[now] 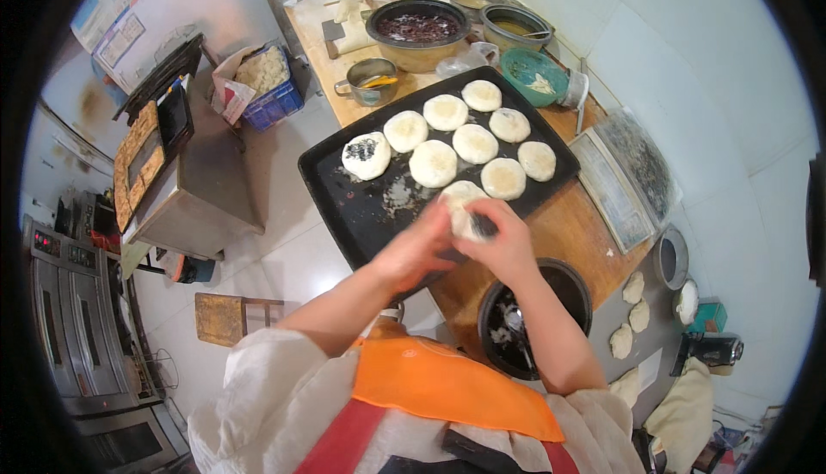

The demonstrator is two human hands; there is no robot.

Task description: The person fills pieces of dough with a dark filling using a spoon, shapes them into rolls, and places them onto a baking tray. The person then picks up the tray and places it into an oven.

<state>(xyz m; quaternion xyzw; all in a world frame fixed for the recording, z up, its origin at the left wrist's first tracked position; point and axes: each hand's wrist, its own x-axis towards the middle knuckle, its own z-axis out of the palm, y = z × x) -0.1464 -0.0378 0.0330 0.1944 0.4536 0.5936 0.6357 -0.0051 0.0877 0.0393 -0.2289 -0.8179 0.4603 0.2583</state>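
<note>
A round, flat white dough cake (463, 205) is in my right hand (503, 242), which grips its near edge over the front of the black baking tray (344, 203). Beside the cake's left edge is my left hand (419, 249), smeared by motion; whether its fingers grip the cake I cannot tell. Several more dough cakes (433, 163) lie on the far part of the tray, a few with light brown tops. One cake (366, 156) at the left bears a dark patch. White flour residue marks the tray's surface beside the cakes.
A dark pan (578, 289) with a ladle is below my right forearm. Beyond the tray stand a filling bowl (419, 35), a metal cup (368, 83) and a green bowl (531, 74). Dough pieces (638, 316) lie at right; a stool (220, 319) and ovens (73, 319) are at left.
</note>
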